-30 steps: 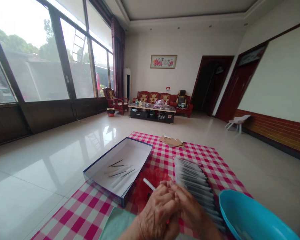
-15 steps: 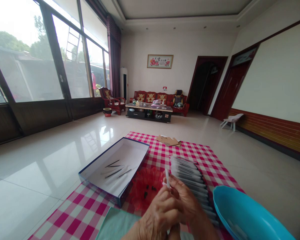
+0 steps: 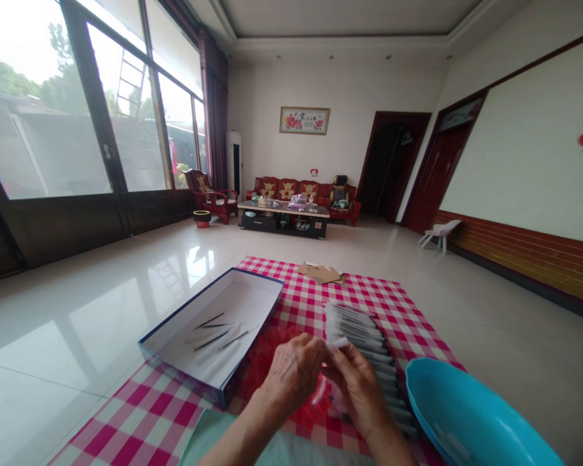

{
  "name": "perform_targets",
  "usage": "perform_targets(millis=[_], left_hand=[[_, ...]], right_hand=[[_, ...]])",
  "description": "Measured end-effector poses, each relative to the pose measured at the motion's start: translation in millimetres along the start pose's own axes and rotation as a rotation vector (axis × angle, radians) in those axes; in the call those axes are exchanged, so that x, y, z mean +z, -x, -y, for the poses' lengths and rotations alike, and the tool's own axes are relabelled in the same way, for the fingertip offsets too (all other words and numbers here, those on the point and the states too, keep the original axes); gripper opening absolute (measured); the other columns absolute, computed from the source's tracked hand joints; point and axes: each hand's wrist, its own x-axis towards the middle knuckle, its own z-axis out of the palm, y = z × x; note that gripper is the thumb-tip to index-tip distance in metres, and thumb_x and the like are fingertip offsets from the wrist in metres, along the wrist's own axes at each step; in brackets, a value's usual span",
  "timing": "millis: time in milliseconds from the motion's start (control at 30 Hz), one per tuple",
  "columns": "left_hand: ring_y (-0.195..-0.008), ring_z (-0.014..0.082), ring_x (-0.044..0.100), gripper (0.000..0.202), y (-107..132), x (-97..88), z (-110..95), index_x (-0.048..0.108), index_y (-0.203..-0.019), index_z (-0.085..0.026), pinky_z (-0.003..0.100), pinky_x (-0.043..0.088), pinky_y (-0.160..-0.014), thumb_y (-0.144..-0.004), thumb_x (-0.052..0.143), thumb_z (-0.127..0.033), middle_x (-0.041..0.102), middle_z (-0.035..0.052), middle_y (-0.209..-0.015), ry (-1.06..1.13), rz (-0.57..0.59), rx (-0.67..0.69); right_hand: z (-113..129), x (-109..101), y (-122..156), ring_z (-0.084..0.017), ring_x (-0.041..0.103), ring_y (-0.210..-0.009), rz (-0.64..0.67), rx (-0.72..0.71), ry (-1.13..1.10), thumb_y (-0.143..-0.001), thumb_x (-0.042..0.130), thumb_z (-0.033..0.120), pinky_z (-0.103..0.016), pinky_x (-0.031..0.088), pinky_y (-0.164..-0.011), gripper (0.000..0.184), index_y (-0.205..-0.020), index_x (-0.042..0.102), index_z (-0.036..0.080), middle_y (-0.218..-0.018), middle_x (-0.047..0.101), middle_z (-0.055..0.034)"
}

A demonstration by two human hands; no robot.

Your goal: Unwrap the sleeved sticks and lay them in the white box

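Observation:
My left hand (image 3: 295,367) and my right hand (image 3: 358,383) meet over a red tray (image 3: 262,362) with a scalloped rim. Between the fingertips of my right hand shows a short end of a whitish, translucent tube (image 3: 339,342). The fingers of my left hand are closed against it, and what they pinch is hidden. Just right of the hands lies a long row of pens (image 3: 364,336) in clear, whitish sleeves with dark ends. To the left, a shallow white-lined box (image 3: 175,336) with a blue edge contains several thin black sticks and whitish tubes.
A blue plastic basin (image 3: 466,414) stands at the right front, with pale items inside. Pale green cloth (image 3: 223,437) lies nearest me on the checked tablecloth (image 3: 140,408). Brown cardboard pieces (image 3: 323,273) rest at the far edge. Beyond are a coffee table (image 3: 282,220) and wooden sofa (image 3: 296,188).
The hands have moved forward and apart from their overlapped hold. The tube, upright before, is now tilted toward horizontal. My view has shifted slightly to the right.

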Motion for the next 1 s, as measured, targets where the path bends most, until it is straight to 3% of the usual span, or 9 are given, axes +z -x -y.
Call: perform_targets(millis=[167, 300, 400, 500, 633, 767, 900, 1000], left_hand=[[-0.07, 0.0158, 0.05, 0.021, 2.2, -0.3, 5.3, 0.06, -0.092, -0.023, 0.028, 0.037, -0.069, -0.09, 0.039, -0.022, 0.056, 0.002, -0.074, -0.106, -0.034, 0.097], [-0.07, 0.0165, 0.047, 0.021, 2.8, 0.1, 7.5, 0.062, -0.089, -0.025, 0.029, 0.035, -0.066, -0.091, 0.042, -0.031, 0.054, 0.0019, -0.072, -0.159, -0.028, 0.117], [-0.07, 0.0164, 0.046, 0.019, 3.0, -0.7, 8.3, 0.062, -0.091, -0.026, 0.029, 0.033, -0.064, -0.09, 0.043, -0.029, 0.053, 0.0016, -0.071, -0.178, -0.016, 0.15], [-0.07, 0.0165, 0.045, 0.017, 2.9, -1.6, 9.4, 0.06, -0.088, -0.025, 0.029, 0.033, -0.063, -0.09, 0.044, -0.025, 0.053, 0.0016, -0.071, -0.18, -0.02, 0.165], [-0.07, 0.0169, 0.045, 0.016, 4.4, 2.8, 9.1, 0.058, -0.089, -0.023, 0.029, 0.035, -0.063, -0.089, 0.042, -0.019, 0.055, 0.0014, -0.074, -0.185, -0.031, 0.128], [-0.071, 0.0172, 0.05, 0.018, 8.0, 12.2, 0.0, 0.056, -0.099, -0.023, 0.027, 0.038, -0.06, -0.089, 0.041, -0.019, 0.057, 0.0015, -0.08, -0.175, -0.036, 0.032], [-0.076, 0.017, 0.054, 0.036, 11.4, 19.1, -13.6, 0.044, -0.125, -0.026, 0.027, 0.044, -0.066, -0.09, 0.04, -0.017, 0.06, 0.0015, -0.086, -0.161, -0.055, -0.039], [-0.08, 0.0185, 0.056, 0.042, 12.8, 22.1, -18.0, 0.04, -0.129, -0.021, 0.029, 0.046, -0.071, -0.088, 0.04, -0.014, 0.061, 0.0046, -0.09, -0.16, -0.066, -0.048]], right_hand=[[9.5, -15.8, -1.0, -0.017, 0.064, -0.068, 0.031, 0.045, 0.212, -0.075, 0.063, 0.045, -0.026, 0.049, -0.062, 0.026, -0.081, 0.066, 0.02, -0.072, 0.069, -0.0016], [21.0, -20.4, 1.0, -0.014, 0.061, -0.065, 0.1, 0.082, 0.317, -0.073, 0.065, 0.044, -0.024, 0.047, -0.059, 0.028, -0.087, 0.068, 0.019, -0.072, 0.068, -0.0014], [25.0, -21.7, 2.7, -0.012, 0.059, -0.062, 0.16, 0.13, 0.339, -0.074, 0.066, 0.042, -0.02, 0.045, -0.055, 0.03, -0.094, 0.068, 0.019, -0.07, 0.067, -0.0006], [19.2, -21.6, 2.1, -0.011, 0.06, -0.063, 0.138, 0.151, 0.226, -0.074, 0.067, 0.04, -0.02, 0.047, -0.057, 0.027, -0.09, 0.068, 0.019, -0.072, 0.068, -0.0005], [1.7, -14.3, -1.3, -0.012, 0.064, -0.068, -0.037, 0.149, -0.027, -0.069, 0.073, 0.037, -0.02, 0.049, -0.057, 0.024, -0.082, 0.068, 0.019, -0.077, 0.07, -0.001], [-7.5, -1.9, -2.2, -0.014, 0.065, -0.075, -0.164, 0.018, -0.13, -0.067, 0.074, 0.038, -0.022, 0.052, -0.065, 0.022, -0.081, 0.069, 0.021, -0.081, 0.071, 0.0012], [-5.6, 7.1, -0.6, -0.017, 0.066, -0.082, -0.163, -0.095, -0.168, -0.071, 0.07, 0.039, -0.026, 0.053, -0.07, 0.022, -0.084, 0.07, 0.021, -0.086, 0.071, -0.0001], [-3.3, 10.3, 1.1, -0.019, 0.066, -0.085, -0.143, -0.09, -0.225, -0.072, 0.071, 0.037, -0.027, 0.054, -0.07, 0.021, -0.085, 0.069, 0.021, -0.089, 0.072, -0.0011]])
